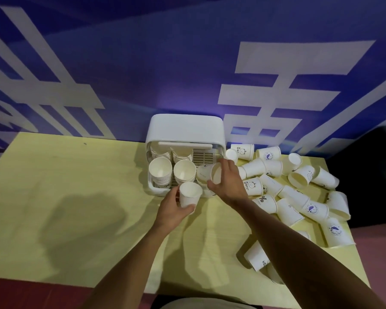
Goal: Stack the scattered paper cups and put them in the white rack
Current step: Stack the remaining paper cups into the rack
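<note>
The white rack stands at the table's far edge, its front open. Inside it are stacks of paper cups, mouths up, at the front left and middle, with more stacks behind them. My left hand grips one upright paper cup just in front of the rack. My right hand holds a tilted cup over the rack's front right corner, above another cup stack. Many scattered paper cups lie on their sides to the right of the rack.
The yellow table reaches left of the rack. A blue wall with white characters rises right behind the rack. The table's right edge runs close to the outermost cups, and one cup lies apart near my right forearm.
</note>
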`<state>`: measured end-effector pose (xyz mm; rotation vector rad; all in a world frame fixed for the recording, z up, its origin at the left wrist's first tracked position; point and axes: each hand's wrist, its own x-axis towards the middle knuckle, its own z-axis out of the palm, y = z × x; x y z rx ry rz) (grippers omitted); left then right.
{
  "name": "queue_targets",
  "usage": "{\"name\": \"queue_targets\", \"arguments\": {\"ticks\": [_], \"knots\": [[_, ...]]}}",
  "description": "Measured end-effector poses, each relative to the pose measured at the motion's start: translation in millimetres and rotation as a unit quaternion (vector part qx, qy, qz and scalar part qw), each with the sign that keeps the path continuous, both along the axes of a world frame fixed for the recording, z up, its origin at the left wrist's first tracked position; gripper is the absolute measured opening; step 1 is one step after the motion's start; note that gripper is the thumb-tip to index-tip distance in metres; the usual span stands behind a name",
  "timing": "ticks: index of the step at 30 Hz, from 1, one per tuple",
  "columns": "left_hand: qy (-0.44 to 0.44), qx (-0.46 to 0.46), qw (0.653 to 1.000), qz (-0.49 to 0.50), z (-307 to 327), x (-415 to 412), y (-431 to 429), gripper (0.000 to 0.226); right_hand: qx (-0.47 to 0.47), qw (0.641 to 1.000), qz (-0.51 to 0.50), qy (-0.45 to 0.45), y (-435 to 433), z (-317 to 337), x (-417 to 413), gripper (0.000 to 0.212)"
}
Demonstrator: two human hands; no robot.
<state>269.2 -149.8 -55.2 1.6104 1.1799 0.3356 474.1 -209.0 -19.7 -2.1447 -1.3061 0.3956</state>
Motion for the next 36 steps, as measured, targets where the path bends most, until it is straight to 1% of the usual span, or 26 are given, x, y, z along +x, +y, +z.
{"name": "queue_targets", "arguments": {"ticks": [3, 7, 10, 14, 16, 19, 22, 26, 28, 30, 33, 34, 36], "knots": [[0.001, -0.005, 1.0, -0.006, -0.4, -7.5, 3.3, 0.061, -0.006, 1.0, -0.004, -0.024, 8.7, -2.6, -6.4, 0.077], [0.012, -0.005, 1.0, -0.01, -2.4, -14.2, 7.4, 0.053, -0.007, 0.999, 0.025, -0.027, 14.5, -5.5, -9.5, 0.069], [0.014, -0.003, 1.0, -0.016, -3.4, -15.3, 10.7, 0.052, -0.012, 0.999, 0.033, -0.028, 10.6, -5.6, -10.3, 0.066], [0.017, -0.001, 1.0, -0.021, -3.0, -11.6, 11.1, 0.052, -0.009, 1.0, 0.013, -0.007, -3.5, -3.1, -10.9, 0.053], [0.017, -0.002, 0.999, -0.028, -0.7, -6.9, 9.2, 0.053, -0.016, 1.0, 0.017, 0.009, -11.8, -1.4, -10.2, 0.051], [0.01, -0.001, 0.999, -0.033, 3.3, 0.7, 6.1, 0.055, -0.041, 0.997, 0.026, 0.066, -22.3, 0.4, -11.4, 0.052], [-0.003, 0.0, 0.999, -0.033, 7.1, 7.8, 2.2, 0.059, -0.081, 0.987, 0.026, 0.134, -28.7, 2.8, -14.9, 0.06], [-0.004, 0.01, 0.997, -0.072, 13.2, 14.8, -4.2, 0.061, -0.086, 0.979, 0.025, 0.182, -31.8, 6.0, -17.4, 0.067], [-0.004, 0.021, 0.995, -0.097, 16.3, 17.7, -4.3, 0.06, -0.082, 0.978, 0.026, 0.19, -31.2, 8.1, -17.8, 0.076], [0.008, 0.039, 0.991, -0.13, 19.5, 20.9, -2.1, 0.063, -0.08, 0.98, 0.028, 0.18, -29.3, 9.7, -17.6, 0.081], [0.048, 0.074, 0.982, -0.167, 22.1, 22.4, 5.2, 0.071, -0.042, 0.986, -0.006, 0.164, -24.7, 12.6, -13.8, 0.079], [0.076, 0.099, 0.975, -0.182, 22.3, 21.4, 8.2, 0.072, -0.023, 0.987, -0.025, 0.157, -23.0, 15.2, -11.9, 0.079], [0.164, 0.173, 0.946, -0.22, 21.7, 17.2, 13.1, 0.072, 0.011, 0.989, -0.046, 0.138, -19.3, 19.9, -8.2, 0.079]]}}
